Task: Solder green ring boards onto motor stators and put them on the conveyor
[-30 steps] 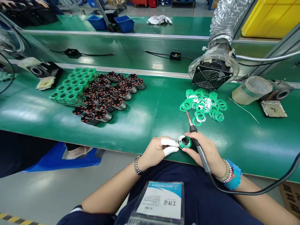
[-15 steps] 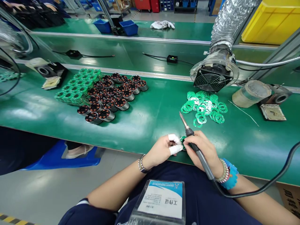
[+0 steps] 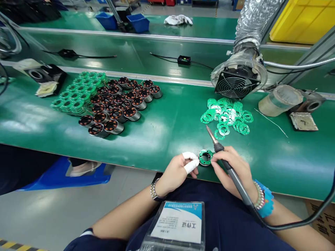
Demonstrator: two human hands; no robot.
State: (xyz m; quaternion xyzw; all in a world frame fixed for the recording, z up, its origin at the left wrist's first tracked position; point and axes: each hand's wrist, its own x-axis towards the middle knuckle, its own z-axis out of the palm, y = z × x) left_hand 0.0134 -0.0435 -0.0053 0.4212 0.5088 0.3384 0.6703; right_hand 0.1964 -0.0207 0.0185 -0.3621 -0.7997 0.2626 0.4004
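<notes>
A round green circuit board (image 3: pixel 205 157) sits on a part near the table's front edge, its centre hole showing. My left hand (image 3: pixel 180 167), with white covers on thumb and finger, pinches the left side of that piece. On the other side, my right hand (image 3: pixel 232 169) carries a soldering iron (image 3: pixel 230 169) across the palm, its tip pointing up and left, while thumb and fingertip touch the board's right edge. Beyond the iron lies a loose pile of green ring boards (image 3: pixel 226 116). Copper-wound motor cores (image 3: pixel 117 104) stand in rows at the left, beside stacked green boards (image 3: pixel 78 92).
A fume fan with a foil duct (image 3: pixel 235 83) hangs behind the board pile. A cloudy jar (image 3: pixel 280 100) and an iron stand with a sponge (image 3: pixel 303 122) are at the right. Another stand (image 3: pixel 47 76) is at the far left. The iron's cord (image 3: pixel 300 223) loops over my right forearm.
My hands have drawn apart slightly, uncovering the round board between them. The right hand and iron have shifted right; the whole view has shifted a little.
</notes>
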